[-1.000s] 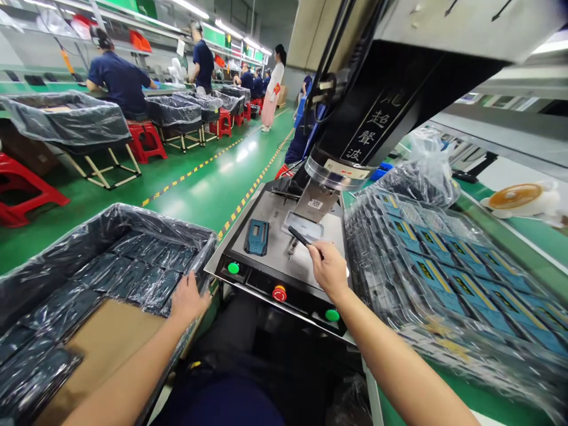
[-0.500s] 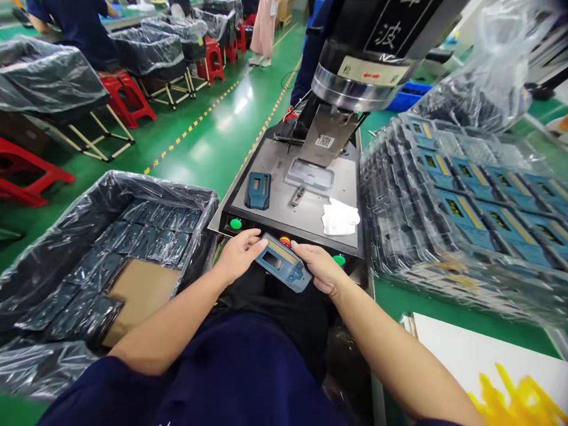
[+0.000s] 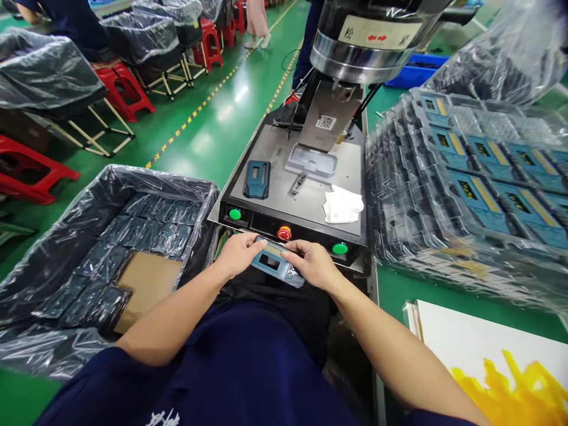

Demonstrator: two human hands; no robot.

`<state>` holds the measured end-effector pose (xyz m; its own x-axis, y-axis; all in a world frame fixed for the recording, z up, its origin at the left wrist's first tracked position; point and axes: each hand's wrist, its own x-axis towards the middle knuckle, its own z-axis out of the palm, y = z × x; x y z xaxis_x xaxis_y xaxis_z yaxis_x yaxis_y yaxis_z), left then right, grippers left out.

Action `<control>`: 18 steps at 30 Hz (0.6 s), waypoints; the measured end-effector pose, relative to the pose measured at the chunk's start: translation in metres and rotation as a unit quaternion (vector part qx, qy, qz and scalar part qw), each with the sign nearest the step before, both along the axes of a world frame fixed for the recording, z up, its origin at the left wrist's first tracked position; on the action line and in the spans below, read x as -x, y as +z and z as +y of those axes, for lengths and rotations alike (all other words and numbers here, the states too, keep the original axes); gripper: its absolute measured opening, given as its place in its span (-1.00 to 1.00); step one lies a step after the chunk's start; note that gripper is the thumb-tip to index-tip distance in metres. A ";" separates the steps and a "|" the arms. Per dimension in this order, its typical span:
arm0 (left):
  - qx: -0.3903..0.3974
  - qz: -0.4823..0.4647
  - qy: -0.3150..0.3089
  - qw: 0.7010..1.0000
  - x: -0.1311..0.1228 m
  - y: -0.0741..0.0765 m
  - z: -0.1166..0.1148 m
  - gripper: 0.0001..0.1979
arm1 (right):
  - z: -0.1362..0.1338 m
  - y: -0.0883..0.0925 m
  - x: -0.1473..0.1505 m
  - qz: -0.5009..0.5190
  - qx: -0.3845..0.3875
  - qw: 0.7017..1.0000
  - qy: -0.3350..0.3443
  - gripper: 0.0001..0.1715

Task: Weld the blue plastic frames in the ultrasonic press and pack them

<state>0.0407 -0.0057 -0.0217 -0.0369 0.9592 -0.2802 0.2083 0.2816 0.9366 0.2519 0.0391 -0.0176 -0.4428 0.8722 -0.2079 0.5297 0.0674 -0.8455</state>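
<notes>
Both my hands grip one small blue plastic device housing [image 3: 274, 263] with a window in its face, just in front of the machine's button panel. My left hand [image 3: 239, 253] pinches its left end and my right hand [image 3: 313, 265] covers its right end, fingers closed on it. On the steel machine plate [image 3: 284, 204] lie another blue housing [image 3: 258, 178], a grey nest fixture [image 3: 311, 161] under the press head [image 3: 359, 41], and a white cloth [image 3: 342, 206].
A plastic-lined bin [image 3: 48, 278] of dark parts with bare cardboard stands at my left. Stacked trays of blue housings under film [image 3: 470, 189] fill the right. Green and red buttons [image 3: 284, 233] line the panel. A white sheet with yellow print [image 3: 497, 367] lies lower right. Red stools and other bins stand behind.
A second ago my right hand was at the fixture and my left on the bin edge. Both hands now hold the housing, which has tilted flatter and closer to the panel.
</notes>
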 end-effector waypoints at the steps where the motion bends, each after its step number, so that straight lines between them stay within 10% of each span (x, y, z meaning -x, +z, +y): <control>1: -0.001 0.006 -0.003 1.000 0.001 0.001 0.000 -0.62 | -0.001 -0.001 0.000 -0.011 -0.015 1.000 0.001 -0.67; 7: -0.025 0.142 0.005 0.990 -0.005 0.003 -0.001 -0.53 | -0.007 -0.010 0.005 0.036 -0.011 0.999 0.000 -0.60; 12: -0.051 0.279 0.006 0.959 -0.020 0.006 -0.006 0.06 | -0.015 -0.017 0.010 0.067 -0.035 0.997 -0.017 -0.60; 18: -0.068 0.219 -0.006 0.973 -0.014 0.005 -0.001 -0.45 | -0.021 -0.009 -0.001 0.040 -0.071 0.996 -0.025 -0.61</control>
<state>0.0548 -0.0063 -0.0170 -0.1123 0.9876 -0.1099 0.5987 0.1555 0.7857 0.2529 0.0177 -0.0270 -0.4078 0.9119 -0.0463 0.4674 0.1649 -0.8685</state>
